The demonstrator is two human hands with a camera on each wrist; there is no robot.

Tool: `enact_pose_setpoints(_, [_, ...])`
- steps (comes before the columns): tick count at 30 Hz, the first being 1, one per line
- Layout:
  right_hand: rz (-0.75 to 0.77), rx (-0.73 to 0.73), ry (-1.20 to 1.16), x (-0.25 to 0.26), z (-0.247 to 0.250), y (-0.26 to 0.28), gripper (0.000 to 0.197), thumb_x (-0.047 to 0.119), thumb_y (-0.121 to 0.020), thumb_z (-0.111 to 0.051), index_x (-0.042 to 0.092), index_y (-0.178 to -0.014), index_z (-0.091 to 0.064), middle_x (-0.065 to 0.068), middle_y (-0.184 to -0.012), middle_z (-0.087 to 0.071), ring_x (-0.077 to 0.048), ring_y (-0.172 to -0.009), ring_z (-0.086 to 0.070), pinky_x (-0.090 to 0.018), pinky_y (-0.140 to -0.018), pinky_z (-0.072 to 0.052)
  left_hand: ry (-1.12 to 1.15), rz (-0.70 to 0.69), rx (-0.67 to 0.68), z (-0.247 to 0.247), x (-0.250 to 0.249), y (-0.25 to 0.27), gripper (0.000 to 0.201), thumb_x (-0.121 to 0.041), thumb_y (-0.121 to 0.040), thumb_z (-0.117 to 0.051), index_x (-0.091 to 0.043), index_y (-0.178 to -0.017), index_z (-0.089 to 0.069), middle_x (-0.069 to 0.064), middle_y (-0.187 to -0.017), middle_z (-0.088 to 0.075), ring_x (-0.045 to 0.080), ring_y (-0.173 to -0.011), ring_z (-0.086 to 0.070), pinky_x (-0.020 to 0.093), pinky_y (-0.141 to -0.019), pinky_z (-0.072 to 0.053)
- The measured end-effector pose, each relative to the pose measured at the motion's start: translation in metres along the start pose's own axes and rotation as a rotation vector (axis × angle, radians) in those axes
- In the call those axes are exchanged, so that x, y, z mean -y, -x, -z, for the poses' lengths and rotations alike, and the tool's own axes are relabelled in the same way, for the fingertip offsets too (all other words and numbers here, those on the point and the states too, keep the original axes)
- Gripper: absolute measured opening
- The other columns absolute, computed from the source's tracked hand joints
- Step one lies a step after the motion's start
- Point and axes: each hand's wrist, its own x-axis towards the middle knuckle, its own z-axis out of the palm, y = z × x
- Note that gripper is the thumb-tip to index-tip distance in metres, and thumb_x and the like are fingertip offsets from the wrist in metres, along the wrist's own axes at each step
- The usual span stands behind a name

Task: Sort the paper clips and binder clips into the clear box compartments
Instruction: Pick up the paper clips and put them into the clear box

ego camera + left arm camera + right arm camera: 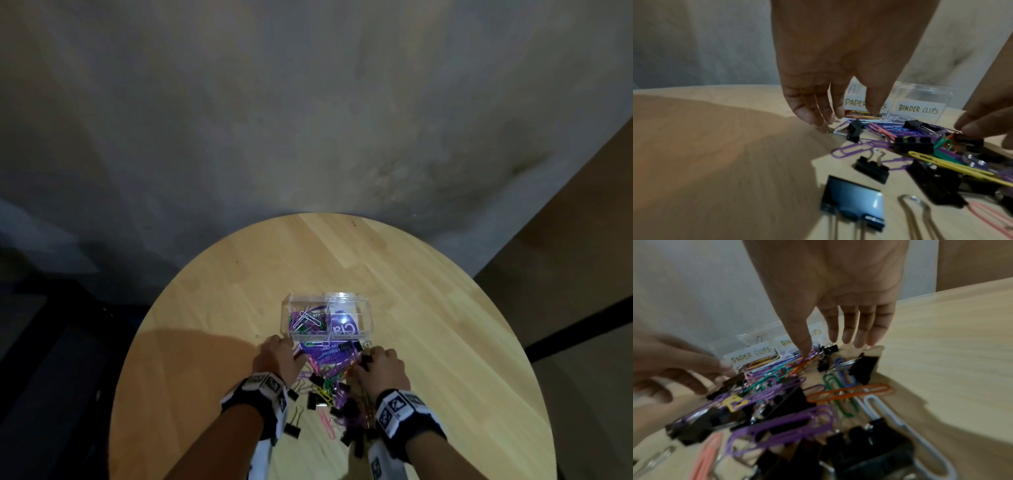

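A clear two-compartment box stands mid-table, with labels reading PAPER CLIPS and BINDER CLIPS. Its left compartment holds coloured paper clips. A mixed pile of coloured paper clips and black binder clips lies in front of it, partly on a flat clear lid with a purple card. My left hand hangs at the pile's left edge, fingers straight, tips at the tabletop, holding nothing I can see. My right hand reaches down onto the pile's right side, with its thumb touching the clips.
The round wooden table ends close behind the box, where a grey wall rises. Bare wood lies to the left and right of the pile. Larger binder clips lie near my left wrist. The floor to the left is dark.
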Motion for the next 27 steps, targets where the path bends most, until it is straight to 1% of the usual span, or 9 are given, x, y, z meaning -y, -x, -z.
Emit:
enact_pose_setpoints(4, [0.383,-0.074,0.187,0.014,-0.010,0.008,0.042,0.009,-0.087,-0.048,0.015,-0.128,-0.048,-0.008,-0.134,-0.049,-0.029,-0.122,-0.042,-0.038,-0.097,-0.037,-0.182,-0.103,-0.021,-0.005,-0.010,0.005,0.038,-0.039,-0.092,-0.051,-0.013,-0.120,-0.056,0.009,-0.131,-0.050,0.027,-0.122,-0.048,0.036,-0.102,-0.043])
enact_pose_setpoints(7, [0.580,-0.034,0.263,0.016,-0.019,0.009,0.052,0.006,-0.088,-0.047,0.020,-0.138,-0.040,-0.002,-0.145,-0.042,-0.027,-0.131,-0.035,-0.040,-0.104,-0.031,-0.299,-0.229,-0.068,-0.014,-0.013,0.007,0.037,-0.031,-0.091,-0.053,-0.016,-0.125,-0.049,0.006,-0.134,-0.047,0.026,-0.123,-0.046,0.035,-0.102,-0.039])
enact_pose_setpoints(11, [0.574,-0.010,0.361,0.011,-0.020,0.006,0.048,0.010,-0.092,-0.042,0.018,-0.139,-0.038,-0.003,-0.144,-0.040,-0.025,-0.130,-0.035,-0.039,-0.104,-0.030,-0.335,-0.413,-0.054,-0.025,-0.009,0.010,0.060,-0.008,-0.087,-0.052,-0.024,-0.141,-0.032,0.000,-0.148,-0.032,0.022,-0.136,-0.033,0.035,-0.108,-0.030])
enact_pose_setpoints(14, [0.542,-0.011,0.408,0.011,-0.016,0.007,0.039,0.015,-0.093,-0.041,0.016,-0.132,-0.047,-0.008,-0.135,-0.047,-0.027,-0.125,-0.041,-0.038,-0.102,-0.033,-0.385,-0.498,-0.016,-0.025,-0.007,0.015,0.061,-0.011,-0.084,-0.056,-0.029,-0.140,-0.037,-0.001,-0.152,-0.030,0.019,-0.140,-0.029,0.036,-0.110,-0.028])
enact_pose_setpoints(16, [0.524,0.015,0.410,0.011,-0.015,0.006,0.036,0.018,-0.094,-0.041,0.016,-0.128,-0.051,-0.009,-0.132,-0.051,-0.028,-0.124,-0.043,-0.038,-0.101,-0.034,-0.403,-0.530,-0.057,-0.020,-0.013,0.019,0.047,-0.028,-0.070,-0.074,-0.032,-0.115,-0.062,-0.003,-0.130,-0.057,0.016,-0.119,-0.056,0.026,-0.095,-0.045])
enact_pose_setpoints(18, [0.531,0.033,0.403,0.012,-0.013,0.006,0.034,0.018,-0.093,-0.042,0.016,-0.125,-0.054,-0.009,-0.129,-0.053,-0.029,-0.122,-0.045,-0.038,-0.100,-0.035,-0.403,-0.544,-0.115,-0.014,-0.018,0.021,0.037,-0.042,-0.054,-0.083,-0.031,-0.088,-0.072,-0.007,-0.103,-0.067,0.012,-0.093,-0.067,0.019,-0.076,-0.051])
enact_pose_setpoints(21, [0.538,0.035,0.418,0.015,-0.009,0.007,0.028,0.014,-0.091,-0.045,0.011,-0.115,-0.058,-0.011,-0.122,-0.060,-0.030,-0.116,-0.051,-0.038,-0.097,-0.038,-0.406,-0.547,-0.176,-0.014,-0.020,0.021,0.025,-0.034,-0.075,-0.072,-0.025,-0.098,-0.068,-0.002,-0.114,-0.062,0.017,-0.105,-0.061,0.023,-0.086,-0.046])
enact_pose_setpoints(23, [0.545,0.036,0.412,0.016,-0.007,0.008,0.027,0.013,-0.090,-0.045,0.012,-0.112,-0.061,-0.012,-0.117,-0.064,-0.031,-0.111,-0.055,-0.037,-0.094,-0.040,-0.443,-0.543,-0.118,-0.019,-0.015,0.018,0.028,-0.023,-0.089,-0.055,-0.018,-0.116,-0.060,0.003,-0.131,-0.051,0.022,-0.122,-0.048,0.032,-0.098,-0.038])
enact_pose_setpoints(27, [0.546,0.050,0.337,0.016,-0.003,0.009,0.028,0.018,-0.093,-0.044,0.013,-0.114,-0.062,-0.012,-0.117,-0.065,-0.031,-0.109,-0.057,-0.036,-0.092,-0.042,-0.450,-0.507,-0.080,-0.022,-0.007,0.018,0.035,-0.023,-0.095,-0.042,-0.015,-0.127,-0.053,0.002,-0.145,-0.039,0.021,-0.136,-0.032,0.035,-0.108,-0.028])
